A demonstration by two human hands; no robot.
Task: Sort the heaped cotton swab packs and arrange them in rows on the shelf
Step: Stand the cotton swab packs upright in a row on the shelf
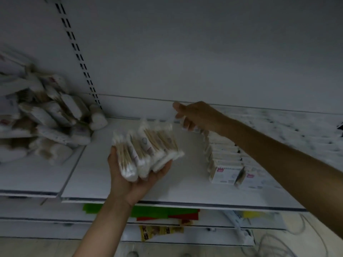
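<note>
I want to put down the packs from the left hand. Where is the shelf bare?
Bare: the shelf between the heap of swab packs and the standing row, also before the heap. Crowded: beside the right hand.

Bare shelf (185, 182) lies open between heap (52, 115) and row (224, 160).

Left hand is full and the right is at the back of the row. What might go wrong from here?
1. The fanned packs sit splayed in the left hand; a tilt may drop one off the shelf front.
2. The right hand holds a single pack at the back of the standing row; its forearm crosses over the row and could topple it.
</note>
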